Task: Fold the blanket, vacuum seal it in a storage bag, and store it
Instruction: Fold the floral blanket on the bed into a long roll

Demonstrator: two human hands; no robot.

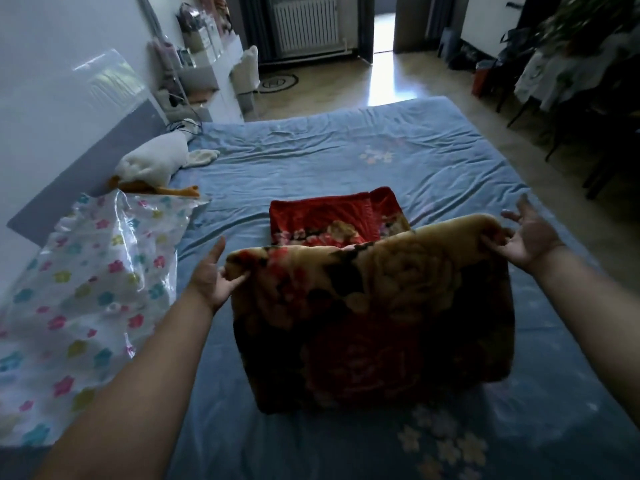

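Note:
A thick red, gold and dark floral blanket (pixel 374 306) lies on the blue bed sheet (pixel 311 157), its near half lifted and folding over toward the far red part. My left hand (pixel 211 275) pinches the raised left corner between thumb and fingers. My right hand (pixel 526 237) pinches the raised right corner, its other fingers spread. A clear storage bag (pixel 79 299) printed with coloured flowers lies crumpled on the bed to the left of the blanket.
A white plush duck (pixel 152 168) with orange feet lies by the grey headboard (pixel 86 174) at the left. White shelves (pixel 207 64) stand beyond the bed's far-left corner. Chairs and draped clothes (pixel 571 74) crowd the floor at the right. A radiator (pixel 306 24) and a doorway are at the back.

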